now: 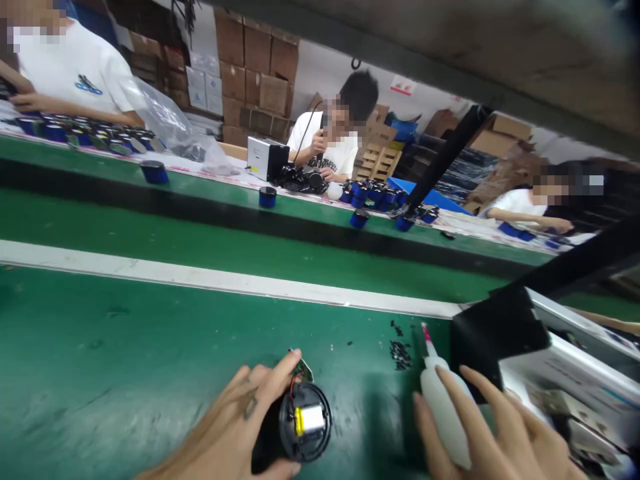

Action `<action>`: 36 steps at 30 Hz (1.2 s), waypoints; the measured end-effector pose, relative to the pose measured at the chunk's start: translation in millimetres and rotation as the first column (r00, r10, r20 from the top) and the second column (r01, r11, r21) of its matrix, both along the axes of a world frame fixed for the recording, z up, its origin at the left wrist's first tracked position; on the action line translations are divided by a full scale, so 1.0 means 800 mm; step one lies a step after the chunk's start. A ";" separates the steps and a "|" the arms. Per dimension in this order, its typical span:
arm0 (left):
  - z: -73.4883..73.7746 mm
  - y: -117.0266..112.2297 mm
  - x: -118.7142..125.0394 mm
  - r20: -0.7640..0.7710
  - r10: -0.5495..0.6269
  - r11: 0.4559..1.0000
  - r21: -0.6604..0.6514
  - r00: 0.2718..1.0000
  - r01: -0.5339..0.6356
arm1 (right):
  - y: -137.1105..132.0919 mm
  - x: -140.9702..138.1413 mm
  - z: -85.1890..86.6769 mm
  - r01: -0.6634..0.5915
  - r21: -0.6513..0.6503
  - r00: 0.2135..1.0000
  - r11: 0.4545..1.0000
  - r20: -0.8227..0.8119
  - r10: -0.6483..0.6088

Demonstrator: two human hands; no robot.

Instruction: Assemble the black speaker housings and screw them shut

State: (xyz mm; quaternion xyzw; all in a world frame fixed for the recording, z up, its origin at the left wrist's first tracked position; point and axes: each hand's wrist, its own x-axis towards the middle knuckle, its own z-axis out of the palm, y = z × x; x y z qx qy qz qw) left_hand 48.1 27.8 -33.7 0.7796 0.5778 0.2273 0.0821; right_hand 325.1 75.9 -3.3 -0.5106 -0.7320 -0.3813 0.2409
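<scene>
My left hand (250,407) is closed around a round black plastic housing (305,450), its open end facing up. Inside the housing sits a silver battery (313,418) with yellow tape on one end. Red wires run from it to a small green circuit board (303,370) by my index fingertip. My right hand (500,427) has its thumb and fingers around a white squeeze bottle (445,410), which leans with its red-tipped nozzle pointing away from me. Little black pieces (400,355) lie in a small pile left of the nozzle.
A white strip (225,280) edges the green work surface (125,347). Beyond it runs a green conveyor carrying blue-and-black round units (267,197). Several people in white shirts (75,67) sit across. At right are a black post (575,260) and a white metal box (570,380).
</scene>
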 end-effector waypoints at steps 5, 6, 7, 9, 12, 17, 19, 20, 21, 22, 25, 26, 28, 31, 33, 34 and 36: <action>0.004 -0.004 0.001 0.127 -0.014 1.000 -0.023 0.992 0.017 | 0.028 -0.086 0.041 -0.473 -0.591 0.828 0.653 -0.552 0.101; 0.004 -0.005 0.002 0.158 -0.023 0.999 -0.018 0.987 0.026 | 0.033 -0.104 0.044 -0.506 -0.698 0.807 0.507 -0.590 -0.006; 0.003 -0.006 0.002 0.191 -0.032 0.999 -0.014 0.981 0.035 | 0.037 -0.117 0.045 -0.556 -0.736 0.779 0.386 -0.623 -0.064; 0.002 -0.009 0.000 0.254 -0.048 0.998 -0.028 0.966 0.057 | 0.042 -0.129 0.042 -0.639 -0.720 0.721 0.271 -0.683 -0.116; -0.003 -0.011 -0.006 0.349 0.024 0.992 -0.126 0.937 0.021 | 0.040 -0.120 0.031 -0.733 -0.603 0.588 0.313 -0.794 -0.153; -0.001 0.009 -0.016 0.507 0.240 0.964 -0.226 0.828 -0.141 | 0.026 -0.108 0.018 -0.832 -0.405 0.366 0.380 -0.915 -0.172; 0.006 0.022 -0.016 0.569 0.154 0.986 -0.142 0.808 -0.088 | 0.022 -0.112 0.015 -0.892 -0.302 0.283 0.336 -0.953 -0.105; 0.010 0.027 -0.016 0.596 0.087 0.996 -0.080 0.798 -0.049 | 0.021 -0.113 0.015 -0.921 -0.248 0.237 0.302 -0.969 -0.071; 0.014 0.032 -0.015 0.615 0.027 1.000 -0.018 0.788 -0.019 | 0.022 -0.113 0.016 -0.941 -0.204 0.203 0.269 -0.979 -0.035; 0.016 0.035 -0.015 0.623 -0.016 0.999 0.037 0.782 -0.009 | 0.024 -0.111 0.018 -0.947 -0.203 0.212 0.250 -0.977 0.008; 0.013 0.037 -0.017 0.606 0.023 0.991 0.090 0.795 -0.097 | 0.037 -0.090 0.028 -0.671 -0.592 0.681 0.446 -0.730 0.056; 0.009 0.036 -0.018 0.593 0.063 0.986 0.086 0.802 -0.142 | 0.042 -0.081 0.032 -0.450 -0.707 0.836 0.546 -0.548 -0.020; -0.001 0.032 -0.022 0.562 0.111 0.977 0.088 0.820 -0.193 | 0.054 -0.064 0.037 -0.027 -0.778 0.938 0.627 -0.236 -0.252; -0.010 0.026 -0.025 0.543 0.151 0.970 0.082 0.826 -0.231 | 0.066 -0.049 0.037 0.206 -0.780 0.918 0.591 -0.056 -0.394; -0.005 0.024 -0.024 0.564 0.198 0.967 0.022 0.802 -0.254 | 0.070 -0.047 0.032 0.260 -0.784 0.922 0.563 0.030 -0.385; 0.001 0.024 -0.022 0.583 0.213 0.969 -0.021 0.784 -0.247 | 0.072 -0.047 0.030 0.275 -0.784 0.925 0.556 0.059 -0.374; 0.014 0.026 -0.018 0.637 0.217 0.975 -0.106 0.740 -0.195 | 0.074 -0.048 0.025 0.300 -0.783 0.928 0.544 0.107 -0.357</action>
